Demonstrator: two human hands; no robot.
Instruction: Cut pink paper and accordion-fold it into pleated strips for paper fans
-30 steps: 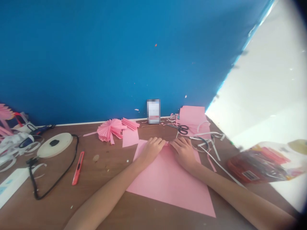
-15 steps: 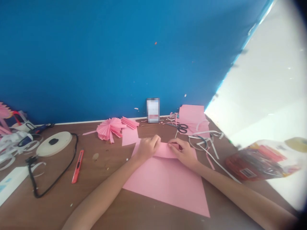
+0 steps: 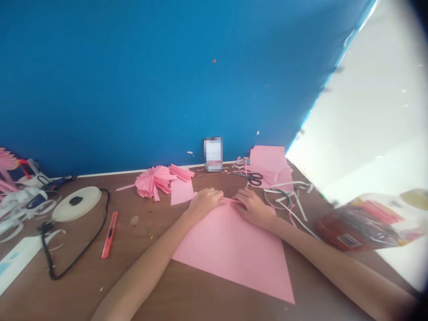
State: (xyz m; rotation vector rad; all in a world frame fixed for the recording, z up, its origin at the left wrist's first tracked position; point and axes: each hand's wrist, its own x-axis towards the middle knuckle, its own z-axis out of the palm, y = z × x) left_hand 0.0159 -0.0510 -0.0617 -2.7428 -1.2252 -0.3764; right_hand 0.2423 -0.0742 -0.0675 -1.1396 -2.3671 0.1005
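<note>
A large sheet of pink paper [image 3: 234, 245] lies on the brown table in front of me, its far edge folded over in a narrow band. My left hand [image 3: 207, 199] is closed at the left part of that fold, fingers bent over the edge. At the right part, my right hand [image 3: 250, 206] is closed on the paper too, its fingertips pressed near the crease. A short stretch of the folded edge shows between the two hands. Their fingertips partly hide the rest of the fold.
Pleated pink paper rosettes [image 3: 154, 183] lie behind my left hand. Scissors [image 3: 254, 179], pink paper [image 3: 267, 158] and white strips are at the back right. A red cutter [image 3: 109, 235], a white disc [image 3: 76, 203] with black cord and a plastic packet [image 3: 361, 223] flank the sheet. A phone [image 3: 213, 154] leans on the wall.
The flap that was lifted toward me now lies down as a narrow fold at the far edge. Both hands have shifted slightly and their fingers have flattened over it.
</note>
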